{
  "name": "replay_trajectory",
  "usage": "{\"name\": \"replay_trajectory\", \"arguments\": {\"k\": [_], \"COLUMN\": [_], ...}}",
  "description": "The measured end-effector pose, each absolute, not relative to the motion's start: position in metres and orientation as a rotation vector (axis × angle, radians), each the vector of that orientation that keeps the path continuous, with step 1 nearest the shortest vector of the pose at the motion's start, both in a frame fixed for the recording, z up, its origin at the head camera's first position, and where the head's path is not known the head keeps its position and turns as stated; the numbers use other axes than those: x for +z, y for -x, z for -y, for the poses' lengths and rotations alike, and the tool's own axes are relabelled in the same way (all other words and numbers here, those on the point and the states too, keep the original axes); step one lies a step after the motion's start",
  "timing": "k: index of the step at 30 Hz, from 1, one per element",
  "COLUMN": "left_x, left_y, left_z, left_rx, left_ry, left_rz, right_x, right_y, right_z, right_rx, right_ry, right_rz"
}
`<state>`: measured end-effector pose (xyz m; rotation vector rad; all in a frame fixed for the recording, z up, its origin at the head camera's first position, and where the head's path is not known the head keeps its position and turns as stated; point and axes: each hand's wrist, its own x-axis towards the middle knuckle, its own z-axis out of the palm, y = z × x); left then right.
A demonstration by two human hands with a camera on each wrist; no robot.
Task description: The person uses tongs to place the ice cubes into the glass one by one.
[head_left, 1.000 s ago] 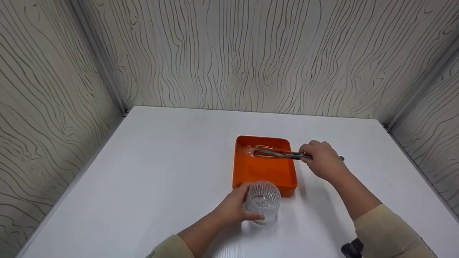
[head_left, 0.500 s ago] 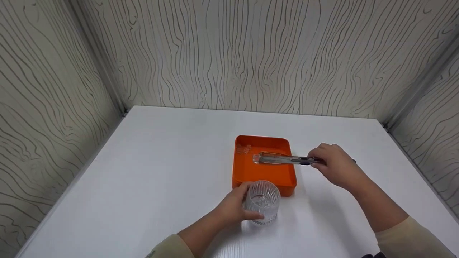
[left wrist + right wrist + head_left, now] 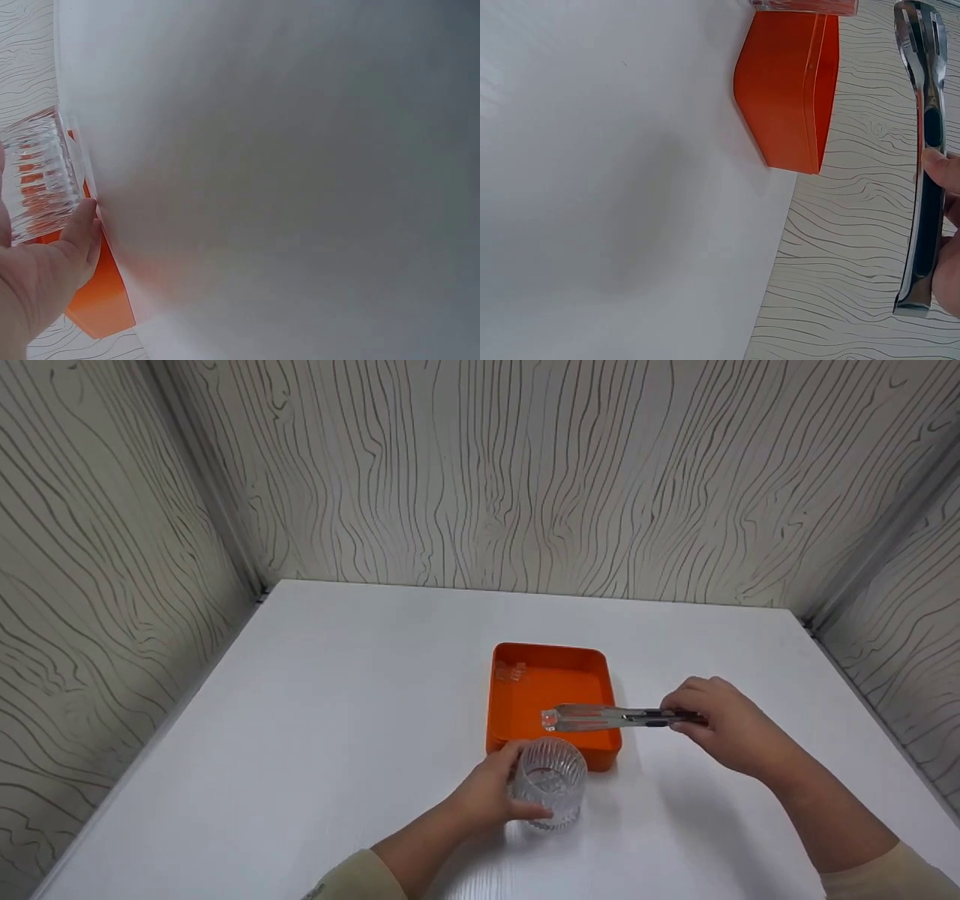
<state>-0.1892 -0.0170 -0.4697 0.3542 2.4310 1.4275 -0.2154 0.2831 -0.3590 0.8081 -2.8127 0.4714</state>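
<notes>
My left hand (image 3: pixel 491 789) grips a ribbed clear glass (image 3: pixel 551 787) that stands upright on the table at the near edge of an orange tray (image 3: pixel 555 750). Inside the glass are clear pieces, hard to make out. In my right hand (image 3: pixel 727 724) is a pair of metal tongs (image 3: pixel 607 718), held across the tray's right side. Between the tong tips sits a clear ice cube (image 3: pixel 550 720), above the tray and just beyond the glass's far rim. Several more clear cubes (image 3: pixel 511 671) lie in the tray's far left corner. In the right wrist view my thumb presses the tongs (image 3: pixel 928 172).
The white table (image 3: pixel 360 697) carries the tray and glass. Wood-patterned panels (image 3: pixel 480 472) rise behind it and on both sides.
The tongs have come away from the tray's far left corner, moving nearer and to the right with a cube in their tips. My left hand and the glass have stayed put.
</notes>
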Motion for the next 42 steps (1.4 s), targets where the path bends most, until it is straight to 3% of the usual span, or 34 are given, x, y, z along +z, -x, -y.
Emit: {"name": "replay_trajectory", "arguments": {"k": [18, 42], "left_x": [-0.4685, -0.4683], "left_y": [0.1892, 0.1891], "left_z": [0.0164, 0.0163], "left_rx": [1.394, 1.408], "left_ry": [-0.358, -0.336], "left_rz": [-2.456, -2.445], "right_x": [-0.3685, -0.3685], "right_y": [0.2075, 0.2105], "right_z": [-0.2899, -0.2865], "right_rx": [0.486, 0.498], "right_ry": [-0.969, -0.88], "right_rz": [2.774, 2.849]}}
